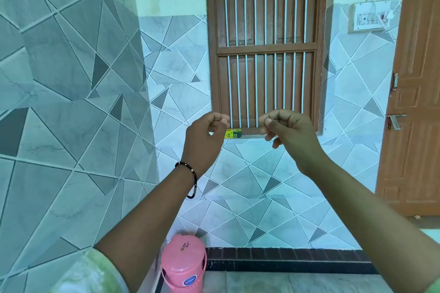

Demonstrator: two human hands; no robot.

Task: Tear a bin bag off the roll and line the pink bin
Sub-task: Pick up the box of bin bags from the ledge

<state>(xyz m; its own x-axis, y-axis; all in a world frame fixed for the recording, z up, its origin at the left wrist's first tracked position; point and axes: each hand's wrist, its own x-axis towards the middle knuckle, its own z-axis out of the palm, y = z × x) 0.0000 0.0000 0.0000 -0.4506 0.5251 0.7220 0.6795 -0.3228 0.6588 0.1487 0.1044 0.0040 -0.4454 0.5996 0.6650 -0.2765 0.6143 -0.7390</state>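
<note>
The pink bin [183, 266] stands on the floor at the bottom of the view, in the corner by the tiled wall. Its lid is on and its handle hangs down the side. My left hand [204, 135] and my right hand [288, 131] are raised side by side at chest height, far above the bin. Their fingers are curled in, with thumb against fingertips. I see nothing held in either hand. No roll and no bin bag are in view.
A barred wooden window [264, 43] faces me, with a small yellow-green box [233, 133] on its sill between my hands. A brown door [414, 102] stands at the right, near a switchboard [371, 16]. A black tiled skirting [285, 259] runs along the wall's foot.
</note>
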